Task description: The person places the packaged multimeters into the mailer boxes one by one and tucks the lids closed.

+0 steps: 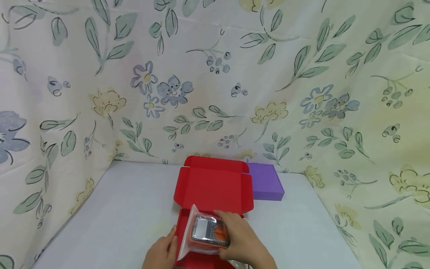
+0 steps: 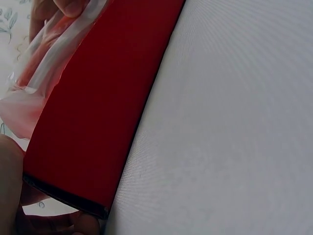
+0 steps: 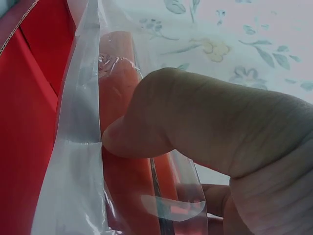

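Note:
An orange-and-black multimeter with a grey screen and an orange dial lies inside a clear plastic bag. My right hand grips it across its sides over the open red box. Seen from the right wrist, the thumb presses on the orange side through the plastic. My left hand holds the box's left wall; in the left wrist view, the thumb and fingers are around the end of that red wall. The far fingers of the right hand are partly hidden by the multimeter.
Behind the red box, to the right, a flat purple box lies on the white table. The red lid stands raised at the back with its flaps spread. A floral cloth hangs behind and at both sides.

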`<state>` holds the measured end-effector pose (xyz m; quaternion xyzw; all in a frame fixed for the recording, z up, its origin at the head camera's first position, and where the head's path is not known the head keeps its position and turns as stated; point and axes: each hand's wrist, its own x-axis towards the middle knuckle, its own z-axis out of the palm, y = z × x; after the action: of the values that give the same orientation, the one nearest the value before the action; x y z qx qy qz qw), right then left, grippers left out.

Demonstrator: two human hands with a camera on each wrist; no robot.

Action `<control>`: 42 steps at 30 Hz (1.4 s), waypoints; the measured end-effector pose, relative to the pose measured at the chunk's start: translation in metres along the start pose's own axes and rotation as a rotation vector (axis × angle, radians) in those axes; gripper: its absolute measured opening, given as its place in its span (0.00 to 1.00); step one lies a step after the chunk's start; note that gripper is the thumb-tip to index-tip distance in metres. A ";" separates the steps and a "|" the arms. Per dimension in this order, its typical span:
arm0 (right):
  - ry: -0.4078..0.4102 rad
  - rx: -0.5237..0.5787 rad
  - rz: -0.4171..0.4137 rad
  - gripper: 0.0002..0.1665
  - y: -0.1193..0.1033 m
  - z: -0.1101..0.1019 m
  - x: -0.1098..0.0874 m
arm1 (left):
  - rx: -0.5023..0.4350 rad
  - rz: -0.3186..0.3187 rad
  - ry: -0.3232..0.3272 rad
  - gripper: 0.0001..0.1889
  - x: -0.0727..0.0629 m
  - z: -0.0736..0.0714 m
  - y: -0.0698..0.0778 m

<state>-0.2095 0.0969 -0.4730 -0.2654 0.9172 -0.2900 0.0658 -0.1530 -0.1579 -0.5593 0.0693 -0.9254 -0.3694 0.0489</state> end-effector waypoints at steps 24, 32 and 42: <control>-0.041 0.009 -0.027 0.65 0.008 0.013 0.012 | -0.202 0.012 -0.054 0.28 0.004 -0.003 -0.010; -0.052 0.005 -0.048 0.63 0.008 0.017 0.014 | -0.203 0.031 -0.053 0.28 0.004 -0.006 -0.008; -0.057 -0.013 -0.048 0.62 0.011 0.023 0.019 | -0.224 -0.013 -0.086 0.30 0.006 -0.004 -0.009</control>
<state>-0.2241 0.0832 -0.4977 -0.2958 0.9101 -0.2780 0.0831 -0.1576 -0.1677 -0.5626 0.0535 -0.8790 -0.4736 0.0144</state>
